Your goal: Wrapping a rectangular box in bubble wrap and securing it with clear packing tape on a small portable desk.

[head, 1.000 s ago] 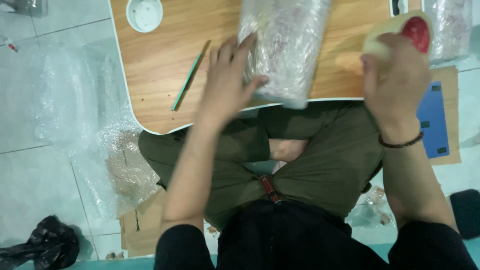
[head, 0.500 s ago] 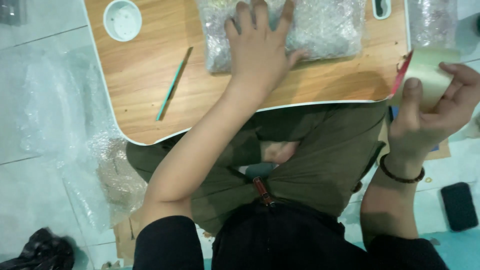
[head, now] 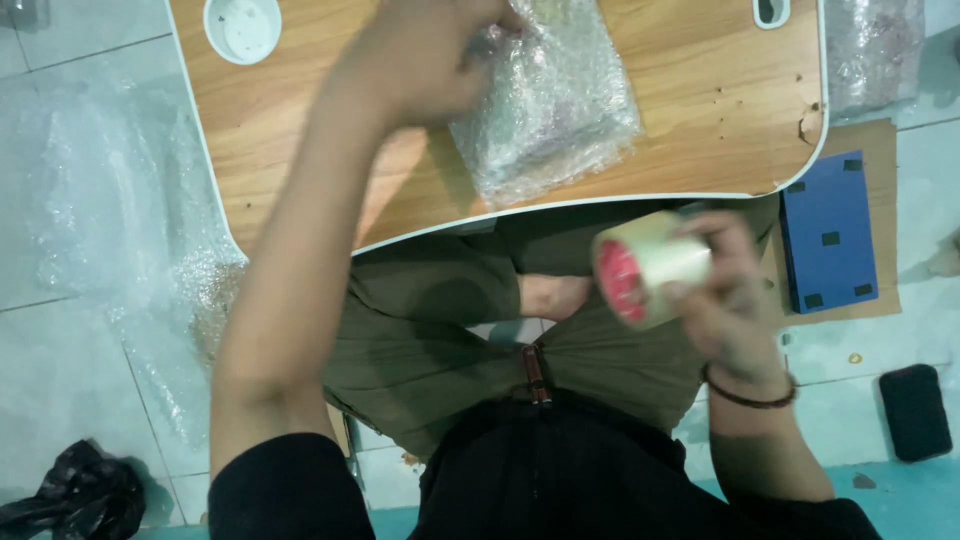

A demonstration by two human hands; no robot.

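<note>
A bubble-wrapped parcel (head: 555, 100) lies on a low wooden lap table (head: 700, 110). My left hand (head: 420, 55) reaches over the table and its fingers rest on the parcel's upper left corner, gripping the wrap there. My right hand (head: 725, 300) is off the table's front edge, above my lap, and holds a roll of clear packing tape (head: 650, 265) with a red core, turned sideways.
A small white round lid or dish (head: 242, 28) sits at the table's far left. Loose bubble wrap (head: 120, 230) lies on the floor at left, a black bag (head: 75, 495) lower left. A blue flat box (head: 828, 232) on cardboard and a black pad (head: 915, 410) lie at right.
My right hand brought the tape roll down from beside the table to over my lap. My left hand shifted from flat on the parcel to its upper corner. The view moved; the green pencil is out of sight.
</note>
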